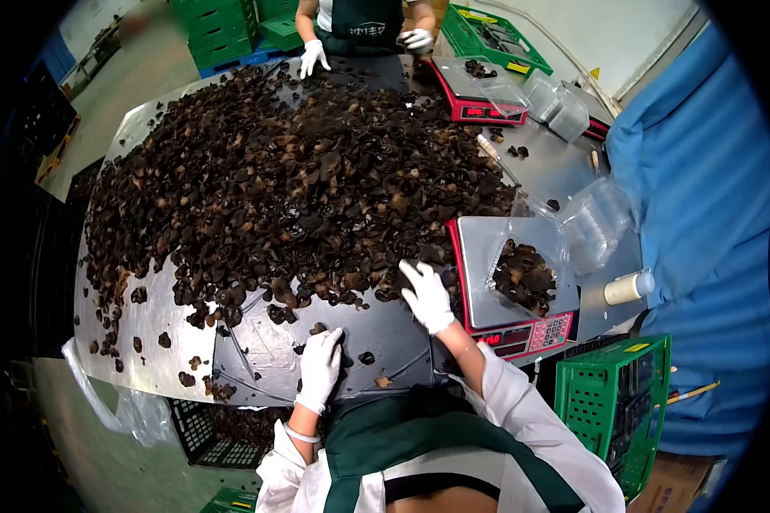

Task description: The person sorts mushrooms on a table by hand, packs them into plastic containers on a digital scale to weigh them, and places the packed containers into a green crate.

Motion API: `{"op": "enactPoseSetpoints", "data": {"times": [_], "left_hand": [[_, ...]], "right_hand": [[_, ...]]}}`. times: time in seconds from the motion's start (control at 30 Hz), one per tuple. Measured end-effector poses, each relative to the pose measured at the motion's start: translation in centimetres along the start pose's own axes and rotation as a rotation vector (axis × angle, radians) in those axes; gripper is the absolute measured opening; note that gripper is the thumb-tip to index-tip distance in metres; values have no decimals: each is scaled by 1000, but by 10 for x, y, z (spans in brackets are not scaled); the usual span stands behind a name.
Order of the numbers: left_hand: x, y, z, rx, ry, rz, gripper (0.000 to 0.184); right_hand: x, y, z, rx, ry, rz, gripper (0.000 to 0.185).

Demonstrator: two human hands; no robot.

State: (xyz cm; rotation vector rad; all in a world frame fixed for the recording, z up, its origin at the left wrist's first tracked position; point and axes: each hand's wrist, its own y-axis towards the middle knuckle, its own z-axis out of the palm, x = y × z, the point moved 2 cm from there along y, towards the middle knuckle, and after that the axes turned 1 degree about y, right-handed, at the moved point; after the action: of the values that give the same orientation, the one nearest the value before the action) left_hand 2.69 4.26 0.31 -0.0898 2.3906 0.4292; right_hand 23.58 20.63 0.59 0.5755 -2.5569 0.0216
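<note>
A broad heap of wood ear mushrooms [299, 179], dark brown and wet-looking, covers much of the metal table. My right hand [428, 299], in a white glove, rests at the near right edge of this heap, fingers apart, just left of the near scale [513, 321]. On that scale a clear plastic container [496, 278] holds a portion of wood ears [524, 276]. Also gloved, my left hand [319, 369] hovers at or touches the table's near edge, fingers extended beside a few loose pieces. Nothing shows in either hand.
Across the table stands a co-worker with gloved hands [314, 58], near a second red scale [479, 90]. Stacked clear containers [599, 224], a white bottle [629, 289] and a knife [490, 150] lie at right. Green crates [590, 402] and a black crate [192, 436] stand below.
</note>
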Motion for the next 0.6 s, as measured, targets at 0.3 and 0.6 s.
{"op": "enactPoseSetpoints", "data": {"times": [0.3,0.6], "left_hand": [[-24,22,9,111,-443,-237,29],[-49,39,30,236,-954,-482,28]], "right_hand": [[13,-39,-23,277,1610,536,47],[1,-50,-19,373,2468,358,51]]}}
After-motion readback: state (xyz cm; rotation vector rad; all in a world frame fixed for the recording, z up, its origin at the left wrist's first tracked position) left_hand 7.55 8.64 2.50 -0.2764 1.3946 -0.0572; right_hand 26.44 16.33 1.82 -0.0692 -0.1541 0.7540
